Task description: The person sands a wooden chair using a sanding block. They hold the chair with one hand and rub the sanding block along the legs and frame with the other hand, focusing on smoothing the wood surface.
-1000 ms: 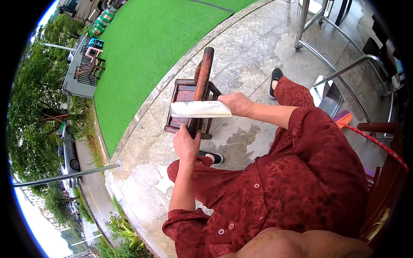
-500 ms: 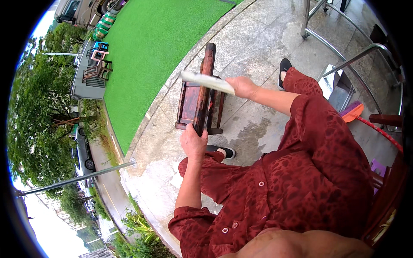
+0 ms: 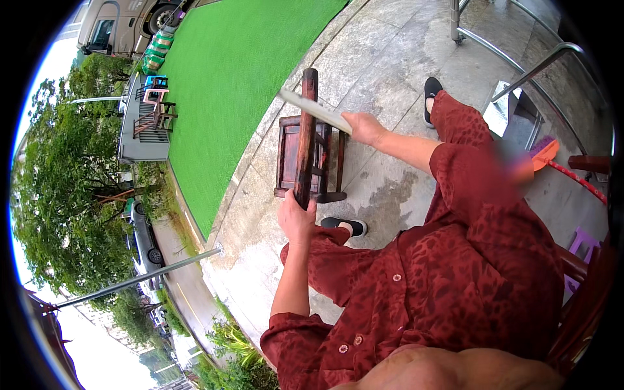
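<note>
My left hand (image 3: pixel 298 218) is wrapped round the near end of a thick, rounded wooden pole (image 3: pixel 306 144), dark reddish-brown with worn patches. The pole points away from me above a small dark wooden stool (image 3: pixel 290 156). In my right hand (image 3: pixel 364 128) is one end of a long, pale, flat bar (image 3: pixel 316 110), closed in my fingers. This bar crosses the upper part of the pole at a slant, its free end out to the left. I cannot make out the bar's exact kind. The pole hides part of the stool's seat.
Grey paving (image 3: pixel 383 71) lies round the stool, with damp patches, and meets green artificial turf (image 3: pixel 240 78) on the left. My black shoes (image 3: pixel 344 227) flank the stool. At right stand a metal tube frame (image 3: pixel 494 58), a dustpan (image 3: pixel 500 117) and an orange-and-purple broom (image 3: pixel 545 153).
The pale bar's free end has swung away from me, so it lies at a steeper slant. The pole's far end has tilted slightly left. Both hands keep their hold.
</note>
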`<state>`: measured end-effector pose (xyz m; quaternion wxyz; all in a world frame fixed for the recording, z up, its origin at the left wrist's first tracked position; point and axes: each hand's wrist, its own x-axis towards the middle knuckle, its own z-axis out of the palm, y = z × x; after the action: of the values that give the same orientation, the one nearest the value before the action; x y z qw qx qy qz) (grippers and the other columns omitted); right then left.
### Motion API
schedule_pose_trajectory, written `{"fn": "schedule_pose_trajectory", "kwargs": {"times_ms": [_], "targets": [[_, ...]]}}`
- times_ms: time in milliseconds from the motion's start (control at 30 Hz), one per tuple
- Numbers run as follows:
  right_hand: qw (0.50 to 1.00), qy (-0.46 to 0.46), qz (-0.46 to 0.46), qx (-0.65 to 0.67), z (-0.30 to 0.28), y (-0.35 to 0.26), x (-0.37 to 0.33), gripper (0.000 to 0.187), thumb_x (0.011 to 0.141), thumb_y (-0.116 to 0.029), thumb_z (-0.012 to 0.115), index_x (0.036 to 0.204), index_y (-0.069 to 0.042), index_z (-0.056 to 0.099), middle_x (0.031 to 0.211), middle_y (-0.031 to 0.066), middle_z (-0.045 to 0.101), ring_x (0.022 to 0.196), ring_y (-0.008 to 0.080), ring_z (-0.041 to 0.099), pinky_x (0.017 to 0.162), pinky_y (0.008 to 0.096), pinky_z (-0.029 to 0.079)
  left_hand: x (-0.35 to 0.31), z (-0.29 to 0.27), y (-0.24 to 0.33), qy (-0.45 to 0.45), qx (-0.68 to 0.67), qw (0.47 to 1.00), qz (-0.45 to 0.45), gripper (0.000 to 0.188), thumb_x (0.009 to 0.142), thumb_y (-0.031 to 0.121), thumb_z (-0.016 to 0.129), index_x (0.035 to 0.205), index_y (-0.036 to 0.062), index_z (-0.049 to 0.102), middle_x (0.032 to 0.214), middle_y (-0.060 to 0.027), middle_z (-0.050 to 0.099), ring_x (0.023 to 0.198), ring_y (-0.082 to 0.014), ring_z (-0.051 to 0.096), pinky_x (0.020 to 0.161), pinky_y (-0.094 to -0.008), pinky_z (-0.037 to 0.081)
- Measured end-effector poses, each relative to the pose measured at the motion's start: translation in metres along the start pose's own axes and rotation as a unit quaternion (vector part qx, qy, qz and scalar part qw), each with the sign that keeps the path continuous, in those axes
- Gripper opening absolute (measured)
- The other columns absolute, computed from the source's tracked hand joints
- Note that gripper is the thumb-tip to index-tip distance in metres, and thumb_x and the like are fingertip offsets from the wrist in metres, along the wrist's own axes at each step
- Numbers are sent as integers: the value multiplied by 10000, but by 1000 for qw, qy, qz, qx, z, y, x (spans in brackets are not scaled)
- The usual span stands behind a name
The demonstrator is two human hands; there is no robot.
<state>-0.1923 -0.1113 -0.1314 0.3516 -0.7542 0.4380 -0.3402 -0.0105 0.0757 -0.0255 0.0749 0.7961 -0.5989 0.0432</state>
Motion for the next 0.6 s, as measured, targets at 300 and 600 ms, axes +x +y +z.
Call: {"fn": "schedule_pose_trajectory", "kwargs": {"times_ms": [300, 600], "targets": [[990, -25, -66, -119, -23, 22, 19, 108, 779, -180, 488, 862, -132, 539, 743, 159, 616, 722, 354, 612, 612, 440, 482, -3, -5, -10, 0, -41, 998, 49, 338, 676, 216, 628, 962, 56, 543, 766, -178, 574, 742, -376, 547, 671, -472, 421], [982, -27, -134, -129, -51, 2, -1, 117, 751, -160, 532, 857, -108, 534, 733, 151, 615, 728, 340, 615, 617, 443, 484, -11, -6, -8, 5, 2, 999, 45, 337, 695, 238, 629, 959, 51, 532, 747, -176, 562, 719, -375, 550, 643, -464, 430]]}}
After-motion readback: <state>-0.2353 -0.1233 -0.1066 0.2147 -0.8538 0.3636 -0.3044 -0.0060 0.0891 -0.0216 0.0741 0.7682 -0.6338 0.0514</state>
